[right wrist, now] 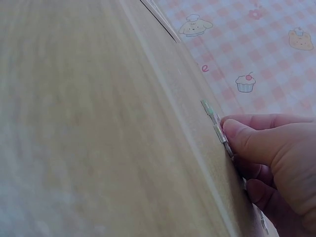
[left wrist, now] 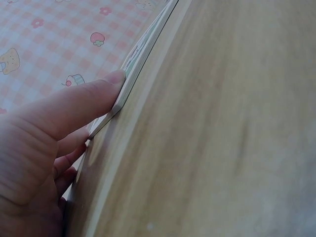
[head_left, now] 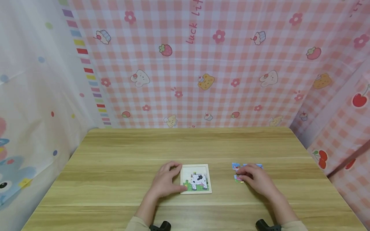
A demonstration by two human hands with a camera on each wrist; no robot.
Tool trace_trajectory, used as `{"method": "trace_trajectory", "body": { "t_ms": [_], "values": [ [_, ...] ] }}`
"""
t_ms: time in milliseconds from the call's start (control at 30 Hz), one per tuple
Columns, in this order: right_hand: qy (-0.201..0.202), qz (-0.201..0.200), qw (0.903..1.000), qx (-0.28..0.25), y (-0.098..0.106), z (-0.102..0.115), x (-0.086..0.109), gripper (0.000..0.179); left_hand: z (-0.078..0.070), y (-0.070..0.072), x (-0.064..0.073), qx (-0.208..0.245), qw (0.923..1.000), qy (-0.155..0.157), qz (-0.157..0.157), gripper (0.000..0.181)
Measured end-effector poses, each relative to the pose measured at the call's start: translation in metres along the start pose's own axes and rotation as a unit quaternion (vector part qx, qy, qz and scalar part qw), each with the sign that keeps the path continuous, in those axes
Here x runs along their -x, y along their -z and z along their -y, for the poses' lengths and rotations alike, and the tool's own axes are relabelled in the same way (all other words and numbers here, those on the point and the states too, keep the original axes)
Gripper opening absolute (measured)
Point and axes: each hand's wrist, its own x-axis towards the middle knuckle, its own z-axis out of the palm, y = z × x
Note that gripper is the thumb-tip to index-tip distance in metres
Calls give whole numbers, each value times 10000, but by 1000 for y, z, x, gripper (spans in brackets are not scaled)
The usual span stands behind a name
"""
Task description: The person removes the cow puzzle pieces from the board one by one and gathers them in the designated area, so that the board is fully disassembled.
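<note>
A square wooden puzzle tray (head_left: 210, 179) lies on the table, part filled with a cow picture (head_left: 199, 181); its upper part shows pale bare wood. My left hand (head_left: 166, 180) holds the tray by its left side, thumb over the lower left corner and fingers at the upper left. In the left wrist view the thumb (left wrist: 96, 101) presses on the tray's rim. To the right, my right hand (head_left: 257, 179) pinches a puzzle piece (right wrist: 218, 133) between thumb and forefinger, low over the table. Other colourful puzzle pieces (head_left: 235, 166) lie around and partly under these fingers.
The wood-grain table (head_left: 130, 147) reaches back to a pink checked cloth (head_left: 185, 67) with printed cartoons. A white dotted cloth (head_left: 43, 96) hangs at the left, and a cherry-print cloth (head_left: 347, 138) at the right. Black wrist mounts (head_left: 162, 226) sit by both forearms.
</note>
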Motion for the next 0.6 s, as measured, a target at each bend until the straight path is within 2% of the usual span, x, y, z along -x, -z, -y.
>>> {"method": "trace_trajectory", "body": {
  "t_ms": [233,467,600],
  "values": [
    [29,-174,9998,-98,1,3,1,18,1,-1,0,-32,10000,7,9,92],
    [304,-471,9983,-132,-1,7,-1,17,-1,1,0,-16,10000,22,13,92],
    [440,-357,9980,-295,-5,15,-7,15,-3,2,1,4,10000,41,10,91]
  ]
}}
